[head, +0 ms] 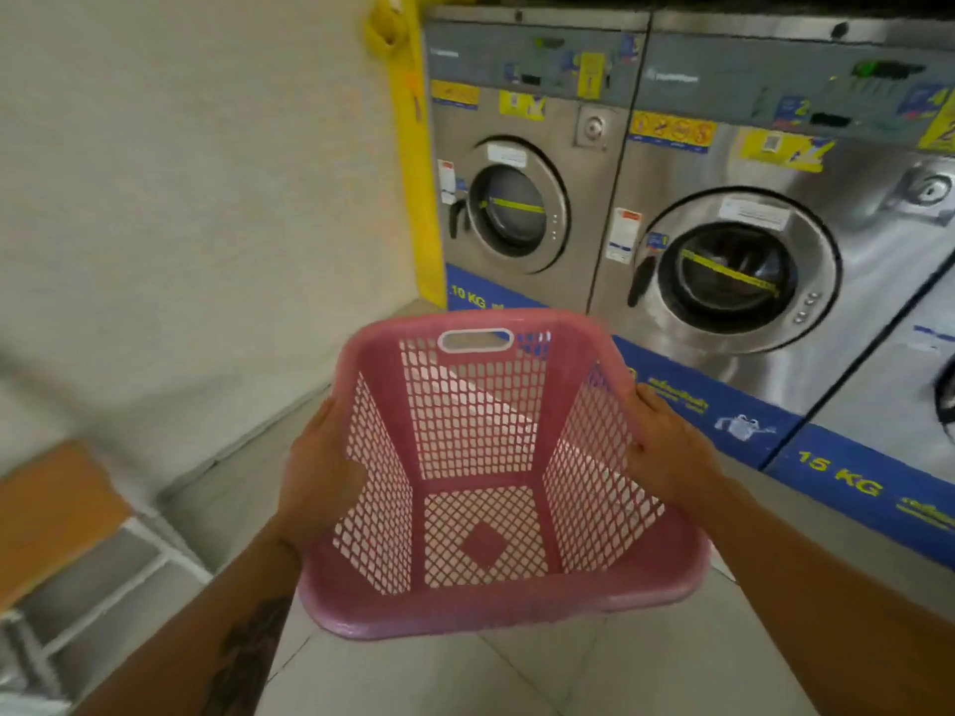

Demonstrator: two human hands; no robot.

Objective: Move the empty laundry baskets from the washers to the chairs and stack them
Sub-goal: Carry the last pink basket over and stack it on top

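A pink plastic laundry basket [480, 609] with lattice walls and a white handle slot is held in the air in front of me, its inside empty. My left hand [318, 478] grips its left rim. My right hand [666, 447] grips its right rim. The basket hangs above the tiled floor, in front of the steel washers [517, 198]. No other basket shows.
A row of front-loading washers [749, 261] with shut doors runs along the right, on a blue base band marked 10 KG and 15 KG. A pale wall is on the left. A wooden seat on a white metal frame [51, 514] stands at the lower left.
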